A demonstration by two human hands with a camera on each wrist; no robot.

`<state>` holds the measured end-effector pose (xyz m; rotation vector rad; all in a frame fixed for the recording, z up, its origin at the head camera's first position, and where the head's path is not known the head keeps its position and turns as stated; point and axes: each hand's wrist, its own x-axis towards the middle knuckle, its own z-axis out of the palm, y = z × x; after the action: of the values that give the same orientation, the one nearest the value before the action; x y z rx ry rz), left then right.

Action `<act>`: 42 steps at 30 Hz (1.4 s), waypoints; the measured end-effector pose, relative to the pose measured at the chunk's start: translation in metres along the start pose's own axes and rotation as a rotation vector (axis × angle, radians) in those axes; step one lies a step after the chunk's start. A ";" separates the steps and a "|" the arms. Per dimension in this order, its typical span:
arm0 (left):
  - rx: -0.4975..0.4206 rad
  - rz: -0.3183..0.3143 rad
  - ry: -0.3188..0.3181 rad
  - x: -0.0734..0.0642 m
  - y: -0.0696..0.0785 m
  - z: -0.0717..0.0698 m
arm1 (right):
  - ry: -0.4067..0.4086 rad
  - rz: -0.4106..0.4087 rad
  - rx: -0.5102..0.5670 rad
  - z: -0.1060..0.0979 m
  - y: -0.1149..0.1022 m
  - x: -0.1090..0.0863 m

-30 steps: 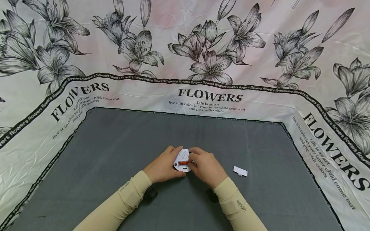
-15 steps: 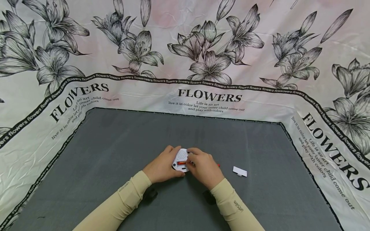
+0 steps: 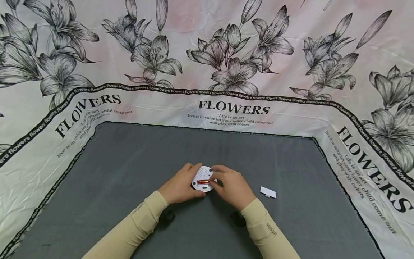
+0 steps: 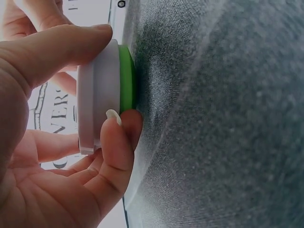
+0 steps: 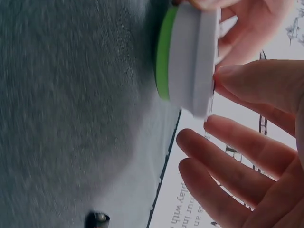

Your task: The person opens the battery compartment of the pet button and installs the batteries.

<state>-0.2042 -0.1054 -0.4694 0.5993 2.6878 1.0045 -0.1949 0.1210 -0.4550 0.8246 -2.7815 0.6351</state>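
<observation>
A round white device [image 3: 205,172] with speaker holes and a green face [image 4: 127,78] is held with its back upward. My left hand [image 3: 179,185] grips its left rim, thumb and fingers on opposite edges. In the open compartment on its back lies a red battery [image 3: 203,182]. My right hand [image 3: 233,187] has its thumb and index finger at the battery's right end, seeming to pinch it. In the right wrist view the thumb [image 5: 256,80] meets the back of the device while other fingers [image 5: 223,161] spread loosely below.
A white battery cover [image 3: 268,192] lies on the grey cloth [image 3: 155,151] to the right of my hands. A small dark, shiny-ended thing [image 5: 97,219] sits at the lower edge of the right wrist view. White floral fabric [image 3: 233,118] borders the grey area.
The device has shifted slightly left in my left hand. My right hand has moved a little, showing more of the battery in its slot. A red tip beside that hand is out of sight now.
</observation>
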 end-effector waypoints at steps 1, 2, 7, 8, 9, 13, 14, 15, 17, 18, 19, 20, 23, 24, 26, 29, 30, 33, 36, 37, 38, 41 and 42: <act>0.000 -0.003 0.000 0.000 0.000 0.000 | -0.006 0.006 -0.005 -0.001 0.001 -0.001; 0.001 -0.005 0.000 0.000 0.000 0.000 | -0.008 0.011 -0.007 -0.003 0.003 -0.001; 0.004 -0.001 0.003 0.001 0.000 0.000 | -0.009 0.027 -0.054 -0.010 0.011 -0.008; 0.003 0.000 0.003 0.001 -0.001 0.000 | -0.013 0.033 -0.065 -0.012 0.013 -0.010; 0.002 -0.001 0.002 0.001 -0.001 0.000 | -0.019 0.042 -0.076 -0.013 0.016 -0.012; -0.009 -0.010 -0.001 0.000 -0.002 0.000 | -0.047 0.090 -0.104 -0.017 0.026 -0.022; -0.011 -0.012 -0.003 0.001 -0.002 0.001 | -0.053 0.103 -0.108 -0.018 0.030 -0.024; -0.015 -0.014 -0.005 0.001 -0.001 0.001 | -0.059 0.113 -0.110 -0.018 0.032 -0.027; -0.020 -0.017 -0.007 0.001 -0.001 0.001 | -0.067 0.130 -0.116 -0.019 0.038 -0.033; -0.021 -0.019 -0.008 0.000 0.000 0.001 | -0.070 0.137 -0.118 -0.020 0.040 -0.036; -0.023 -0.019 -0.009 0.000 0.000 0.001 | -0.071 0.143 -0.122 -0.021 0.042 -0.038; -0.022 -0.021 -0.008 0.000 0.000 0.001 | -0.071 0.149 -0.124 -0.021 0.044 -0.040; -0.020 -0.023 -0.006 0.000 0.001 0.001 | -0.066 0.160 -0.132 -0.023 0.049 -0.045; -0.020 -0.023 -0.007 0.000 0.002 0.002 | -0.063 0.161 -0.135 -0.023 0.050 -0.046; -0.020 -0.025 -0.008 0.000 0.002 0.003 | -0.057 0.162 -0.141 -0.023 0.052 -0.047; -0.022 -0.026 -0.008 0.000 0.002 0.003 | -0.052 0.152 -0.147 -0.021 0.054 -0.047; -0.022 -0.026 -0.007 0.000 0.002 0.003 | -0.051 0.150 -0.149 -0.021 0.054 -0.047; -0.021 -0.027 -0.006 0.000 0.001 0.003 | -0.047 0.142 -0.157 -0.020 0.054 -0.046; -0.017 -0.028 -0.007 0.001 0.001 0.003 | -0.047 0.136 -0.166 -0.020 0.054 -0.044; -0.015 -0.027 -0.007 0.001 0.001 0.003 | -0.045 0.131 -0.172 -0.019 0.054 -0.043; -0.013 -0.026 -0.007 0.001 0.000 0.003 | -0.045 0.129 -0.176 -0.019 0.054 -0.043; -0.011 -0.026 -0.009 0.001 0.000 0.003 | -0.045 0.122 -0.187 -0.018 0.053 -0.043; -0.012 -0.026 -0.010 0.001 0.001 0.003 | -0.044 0.120 -0.188 -0.018 0.053 -0.043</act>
<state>-0.2042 -0.1025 -0.4717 0.5648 2.6722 1.0073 -0.1880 0.1896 -0.4699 0.6451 -2.8918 0.3689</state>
